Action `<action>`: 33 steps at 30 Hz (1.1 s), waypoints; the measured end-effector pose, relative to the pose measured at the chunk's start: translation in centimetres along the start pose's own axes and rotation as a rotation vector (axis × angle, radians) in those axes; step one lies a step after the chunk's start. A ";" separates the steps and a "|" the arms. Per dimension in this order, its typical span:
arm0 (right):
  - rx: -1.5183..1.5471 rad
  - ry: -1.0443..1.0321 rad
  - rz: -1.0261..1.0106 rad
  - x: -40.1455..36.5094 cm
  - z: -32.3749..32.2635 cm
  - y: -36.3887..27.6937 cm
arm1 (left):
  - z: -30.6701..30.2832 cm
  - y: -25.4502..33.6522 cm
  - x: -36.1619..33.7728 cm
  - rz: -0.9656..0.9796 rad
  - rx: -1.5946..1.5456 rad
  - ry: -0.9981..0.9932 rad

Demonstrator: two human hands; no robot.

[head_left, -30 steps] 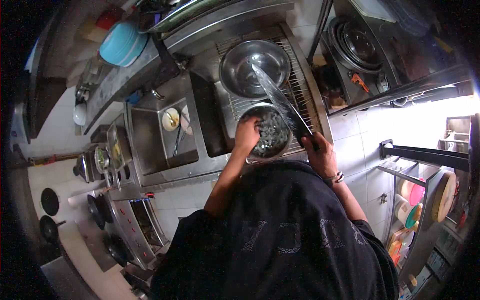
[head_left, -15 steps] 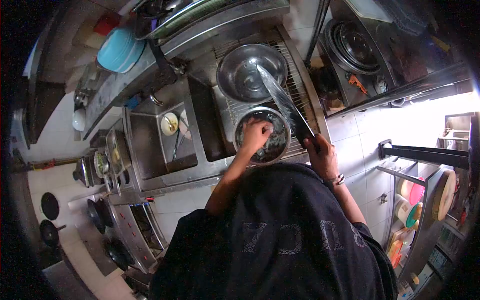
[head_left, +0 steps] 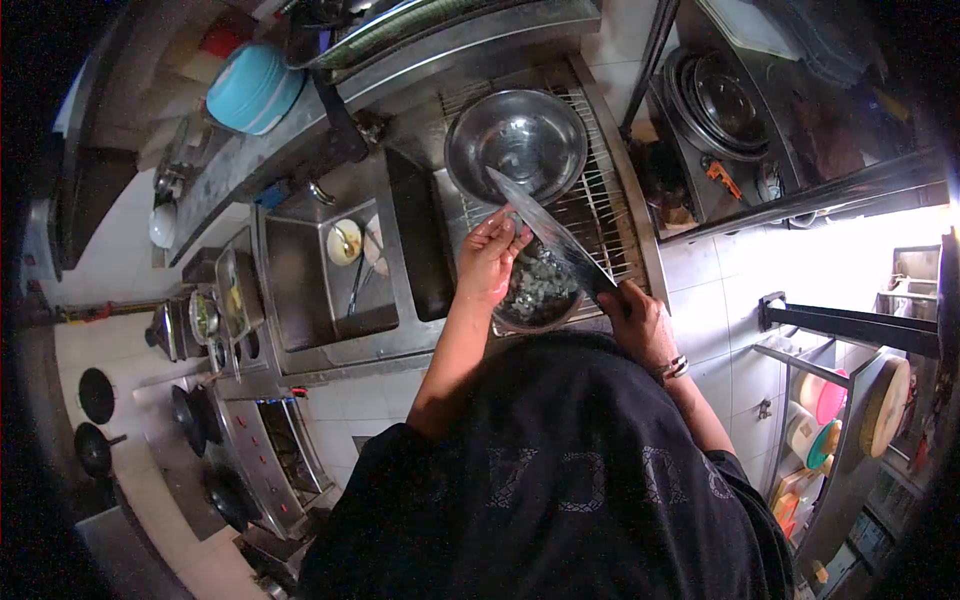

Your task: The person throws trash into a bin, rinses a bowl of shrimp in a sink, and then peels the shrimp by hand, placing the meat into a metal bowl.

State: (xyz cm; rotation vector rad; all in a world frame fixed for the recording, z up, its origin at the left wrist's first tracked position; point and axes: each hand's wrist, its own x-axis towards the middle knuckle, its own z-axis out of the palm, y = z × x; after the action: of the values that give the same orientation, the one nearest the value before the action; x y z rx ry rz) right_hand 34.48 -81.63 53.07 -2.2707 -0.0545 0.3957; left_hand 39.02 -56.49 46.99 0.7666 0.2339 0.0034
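My right hand (head_left: 640, 322) is wrapped around the handle of a large knife (head_left: 560, 240), its long blade pointing up and left. Fingers pinched, my left hand (head_left: 488, 258) is raised close to the blade; a small thing may be between its fingertips, too small to name. Beneath the blade and both hands is a metal bowl (head_left: 525, 324) holding several pale, greyish, translucent pieces (head_left: 545, 283). Part of that bowl is hidden by my left hand and the knife. Just beyond the knife tip, a wider shiny metal bowl (head_left: 470, 150) rests on a wire rack (head_left: 603, 215).
Left of the rack is a double steel sink (head_left: 300, 300), with a white bowl (head_left: 344, 242) in one basin. A faucet (head_left: 320, 193) stands behind it. Stacked dark pans (head_left: 715, 100) sit on a shelf at upper right. A blue container (head_left: 255, 90) stands on the upper-left ledge.
My left hand has come up out of the near bowl to beside the blade. The knife has shifted left and lower, still in my right hand. The view has moved slightly.
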 end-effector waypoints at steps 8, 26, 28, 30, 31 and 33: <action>0.030 0.020 -0.116 -0.1 0.3 0.6 | -0.6 0.4 0.1 0.120 -0.009 -0.031; 0.019 0.007 -0.099 -0.5 0.2 0.1 | 0.6 0.2 -0.3 0.177 0.052 -0.044; 0.028 0.022 -0.110 -0.2 0.5 0.4 | 2.1 -0.4 -1.0 0.089 0.124 0.030; 0.038 0.037 -0.122 -0.1 0.6 0.3 | 2.3 -1.4 -1.3 0.054 0.163 0.038; 0.054 0.060 -0.114 0.0 0.6 0.0 | 2.1 -2.0 -1.3 0.040 0.167 0.025; 0.070 0.084 -0.103 0.0 0.6 -0.1 | 1.8 -2.2 -1.0 0.041 0.164 -0.033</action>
State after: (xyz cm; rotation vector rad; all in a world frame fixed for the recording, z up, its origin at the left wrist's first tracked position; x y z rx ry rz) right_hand 34.29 -81.13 52.72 -2.2020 -0.1129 0.2443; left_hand 38.25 -59.39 46.93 0.9339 0.1889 0.0108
